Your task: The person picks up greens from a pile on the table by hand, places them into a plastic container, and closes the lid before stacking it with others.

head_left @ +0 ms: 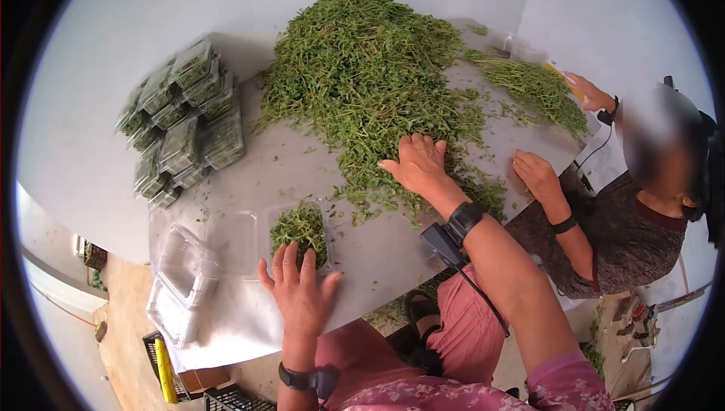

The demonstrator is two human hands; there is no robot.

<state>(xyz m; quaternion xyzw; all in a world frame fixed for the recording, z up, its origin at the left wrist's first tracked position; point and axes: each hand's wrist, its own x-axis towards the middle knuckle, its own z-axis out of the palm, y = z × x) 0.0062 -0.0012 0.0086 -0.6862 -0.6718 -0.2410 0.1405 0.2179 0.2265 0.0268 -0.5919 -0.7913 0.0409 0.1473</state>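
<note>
Left hand (302, 290) is open with the fingers spread, fingertips right at the near edge of a clear tray (266, 218) that has a small clump of herbs (302, 228) in it. Right hand (419, 166) lies palm down and loose on the front of the big pile (362, 71) in the middle of the surface (377, 252), not pinching anything. Packed trays (181, 124) are stacked at the far left corner, empty ones (181, 275) just left of the open tray. A co-worker has one hand (538, 175) flat near the pile's edge, the other (593, 95) further back
</note>
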